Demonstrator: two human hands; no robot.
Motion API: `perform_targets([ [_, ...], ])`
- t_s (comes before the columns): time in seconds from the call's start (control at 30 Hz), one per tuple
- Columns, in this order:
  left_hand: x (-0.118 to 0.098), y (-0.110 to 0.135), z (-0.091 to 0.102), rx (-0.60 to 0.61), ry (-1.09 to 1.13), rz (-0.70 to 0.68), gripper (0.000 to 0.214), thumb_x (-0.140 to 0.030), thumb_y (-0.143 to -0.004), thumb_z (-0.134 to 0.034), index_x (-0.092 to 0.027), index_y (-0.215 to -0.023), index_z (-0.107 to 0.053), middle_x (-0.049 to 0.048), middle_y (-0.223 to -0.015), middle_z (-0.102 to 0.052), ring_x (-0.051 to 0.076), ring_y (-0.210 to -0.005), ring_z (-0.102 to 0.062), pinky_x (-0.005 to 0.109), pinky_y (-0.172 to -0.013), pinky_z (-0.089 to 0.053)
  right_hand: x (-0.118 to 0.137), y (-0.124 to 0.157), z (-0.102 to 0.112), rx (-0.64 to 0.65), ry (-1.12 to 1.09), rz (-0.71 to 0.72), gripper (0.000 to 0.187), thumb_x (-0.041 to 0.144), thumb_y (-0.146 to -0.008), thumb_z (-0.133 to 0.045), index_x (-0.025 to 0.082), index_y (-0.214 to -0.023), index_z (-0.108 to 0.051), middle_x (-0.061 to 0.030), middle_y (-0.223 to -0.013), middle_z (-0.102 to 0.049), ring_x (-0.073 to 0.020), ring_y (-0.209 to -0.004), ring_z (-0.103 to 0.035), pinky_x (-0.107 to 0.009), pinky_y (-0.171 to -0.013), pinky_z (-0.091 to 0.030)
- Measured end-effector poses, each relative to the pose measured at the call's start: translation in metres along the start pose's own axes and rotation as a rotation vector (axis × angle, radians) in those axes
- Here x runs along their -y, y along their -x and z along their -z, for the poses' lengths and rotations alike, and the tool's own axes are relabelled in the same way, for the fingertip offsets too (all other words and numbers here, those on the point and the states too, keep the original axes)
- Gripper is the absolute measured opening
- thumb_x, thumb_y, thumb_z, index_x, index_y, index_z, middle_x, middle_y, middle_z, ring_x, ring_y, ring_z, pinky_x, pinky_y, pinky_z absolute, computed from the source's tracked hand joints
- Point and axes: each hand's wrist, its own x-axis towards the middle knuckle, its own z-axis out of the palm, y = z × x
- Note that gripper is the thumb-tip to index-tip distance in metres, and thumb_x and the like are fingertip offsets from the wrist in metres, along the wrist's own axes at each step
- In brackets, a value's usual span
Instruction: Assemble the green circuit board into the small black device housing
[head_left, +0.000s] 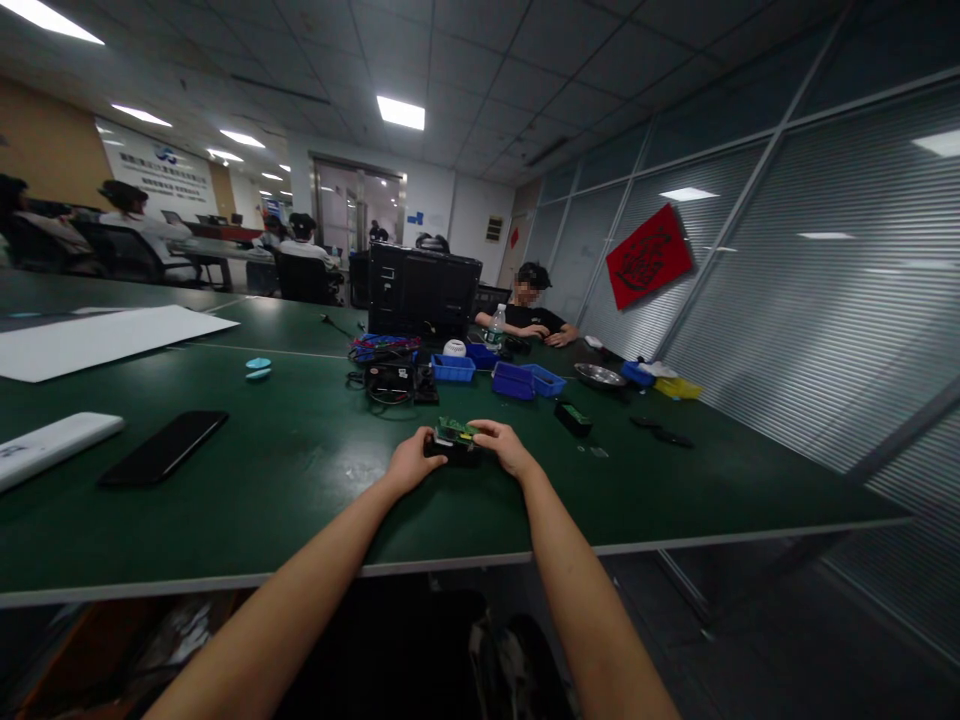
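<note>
A green circuit board (455, 431) sits tilted on or just over a small black case (453, 456) near the front of the green table. My left hand (411, 462) is closed round the left side of the case, its thumb along the near face. From the right, my right hand (504, 447) pinches the board's edge between thumb and fingers. How the board meets the case is partly hidden by my fingers. Another black case with a green board (574, 418) lies to the right, with small clear pieces (598, 452) in front of it.
Blue bins (453, 368), a coil of wires (382, 347), a black power unit (388, 380) and a monitor (424, 290) stand beyond my hands. A black phone (165, 447) lies left. A metal bowl (600, 375) is right. Across the table sits a person (529, 315).
</note>
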Motion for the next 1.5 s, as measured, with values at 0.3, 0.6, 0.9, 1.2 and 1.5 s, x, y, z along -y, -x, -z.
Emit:
perform_targets([
  [0.3,-0.002,-0.001,0.001,0.002,0.021,0.031,0.047,-0.029,-0.066,-0.063,-0.02,-0.11,-0.049,0.0053,-0.103,-0.063,0.019,-0.096,-0.058,0.027,-0.081,-0.043,0.003,0.002,-0.002,0.035,0.096,-0.002,0.045,0.029,-0.061,-0.068,0.019,-0.103,-0.06,-0.0027,-0.092,-0.062,-0.0174,-0.086,-0.056,-0.031,-0.08,-0.041],
  [0.6,0.001,-0.003,-0.001,-0.031,0.043,0.038,0.05,-0.025,-0.066,-0.062,-0.02,-0.114,-0.049,0.0042,-0.104,-0.062,0.016,-0.098,-0.057,0.025,-0.085,-0.043,0.0,0.0,0.0,-0.054,-0.001,-0.031,0.047,0.034,-0.062,-0.067,0.021,-0.107,-0.058,-0.0061,-0.104,-0.06,-0.0184,-0.093,-0.054,-0.029,-0.075,-0.042],
  [0.9,0.004,-0.004,-0.003,0.005,-0.047,0.011,0.065,-0.024,-0.064,-0.063,-0.021,-0.126,-0.041,0.0063,-0.112,-0.059,0.02,-0.102,-0.055,0.029,-0.087,-0.041,-0.008,-0.002,0.0,0.061,0.278,-0.031,0.046,0.037,-0.063,-0.067,0.017,-0.103,-0.06,-0.0022,-0.085,-0.061,-0.0158,-0.079,-0.054,-0.029,-0.072,-0.041],
  [1.2,0.001,0.0,0.001,-0.05,-0.004,-0.104,0.05,-0.009,-0.063,-0.056,-0.023,-0.11,-0.049,0.0025,-0.102,-0.06,0.017,-0.094,-0.055,0.028,-0.082,-0.043,-0.004,-0.001,-0.001,0.09,0.227,-0.026,0.037,0.038,-0.069,-0.062,0.017,-0.099,-0.061,-0.0043,-0.094,-0.061,-0.0163,-0.085,-0.055,-0.029,-0.077,-0.041],
  [1.5,0.006,-0.003,-0.001,-0.153,-0.059,-0.11,0.051,-0.009,-0.064,-0.055,-0.021,-0.114,-0.048,0.0056,-0.109,-0.057,0.019,-0.098,-0.053,0.033,-0.088,-0.04,-0.009,-0.005,-0.005,0.004,0.303,-0.055,0.043,0.031,-0.063,-0.065,0.015,-0.102,-0.06,-0.0041,-0.087,-0.061,-0.0159,-0.077,-0.055,-0.03,-0.073,-0.044],
])
